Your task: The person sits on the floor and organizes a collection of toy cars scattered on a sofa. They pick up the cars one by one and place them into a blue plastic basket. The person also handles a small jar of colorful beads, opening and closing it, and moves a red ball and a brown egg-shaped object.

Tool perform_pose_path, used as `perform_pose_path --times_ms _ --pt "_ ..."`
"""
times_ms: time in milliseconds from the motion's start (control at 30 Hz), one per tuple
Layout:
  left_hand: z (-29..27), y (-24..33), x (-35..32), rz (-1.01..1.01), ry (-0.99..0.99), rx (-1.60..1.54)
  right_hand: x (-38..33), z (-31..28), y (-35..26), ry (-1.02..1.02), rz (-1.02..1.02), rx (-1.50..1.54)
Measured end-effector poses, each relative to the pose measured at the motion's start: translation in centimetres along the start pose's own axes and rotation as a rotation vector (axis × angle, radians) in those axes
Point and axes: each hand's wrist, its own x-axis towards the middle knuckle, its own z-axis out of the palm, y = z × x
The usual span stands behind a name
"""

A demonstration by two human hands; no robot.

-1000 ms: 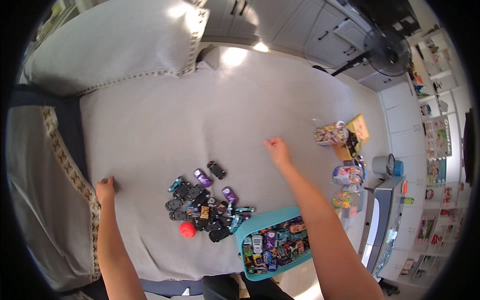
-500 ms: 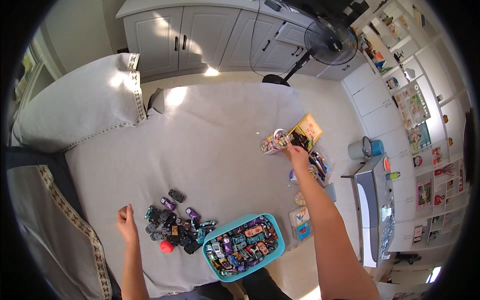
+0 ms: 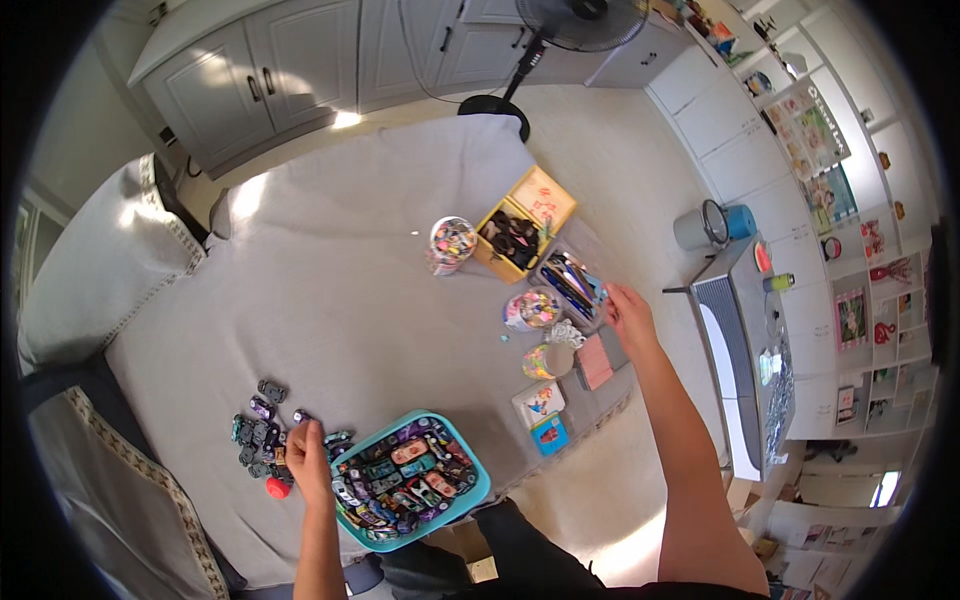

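Note:
My left hand [image 3: 305, 458] rests on the grey bed cover beside a heap of small toy cars [image 3: 262, 433], fingers curled over the cars at the rim of a teal tray [image 3: 470, 468] filled with more toy cars. My right hand [image 3: 628, 310] reaches to the right edge of the bed and touches a clear box of pens and pencils [image 3: 573, 285]. Whether its fingers grip the box I cannot tell. A red ball [image 3: 277, 488] lies just left of my left wrist.
Near the right hand stand a yellow wooden box [image 3: 520, 225], a clear jar of small colourful bits [image 3: 450, 243], two round tubs [image 3: 530, 310], a pink pad [image 3: 594, 361] and small cards [image 3: 540, 403]. A pillow [image 3: 95, 265] lies left. A standing fan [image 3: 585, 15] and white cabinets are behind the bed.
My view has swung further right. The right hand moved from the jar and yellow box down to the pen box. The left hand shifted right to the tray's rim.

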Motion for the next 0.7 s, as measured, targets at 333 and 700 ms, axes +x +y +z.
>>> perform_pose_path --times_ms 333,700 --pt "14.5 0.6 -6.2 -0.085 -0.222 0.016 -0.2 -3.8 7.9 -0.14 0.187 0.205" --pt "23.4 0.1 -9.1 -0.192 -0.326 0.077 -0.2 -4.6 9.2 -0.209 0.243 0.156"
